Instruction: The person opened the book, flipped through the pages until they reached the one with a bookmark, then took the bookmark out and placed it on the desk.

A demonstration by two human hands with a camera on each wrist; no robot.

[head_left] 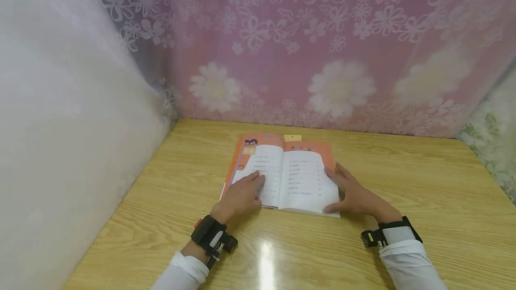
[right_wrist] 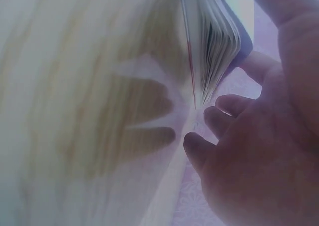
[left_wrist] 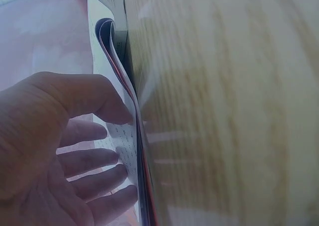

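Note:
An open book [head_left: 305, 178] lies on the table, with orange page tops and lines of printed text like a contents list. My left hand [head_left: 240, 194] rests on the left page, fingers extended over the text. The left wrist view shows that hand [left_wrist: 60, 146] with its fingers and thumb against the page, beside the thin edge of the book [left_wrist: 134, 94]. At the right edge is my right hand [head_left: 354, 191], thumb by the lower corner and fingers spread along the side. In the right wrist view, fanned page edges of the book [right_wrist: 214, 42] stand beside the loosely bent right hand [right_wrist: 254, 131].
A yellow tab [head_left: 292, 138] sticks out above the book's top edge. The wood-grain table [head_left: 403, 169] reaches back to a pink flowered curtain [head_left: 282, 57]. A pale cloth wall [head_left: 72, 102] borders the left side, and another patterned cloth [head_left: 493, 133] borders the right.

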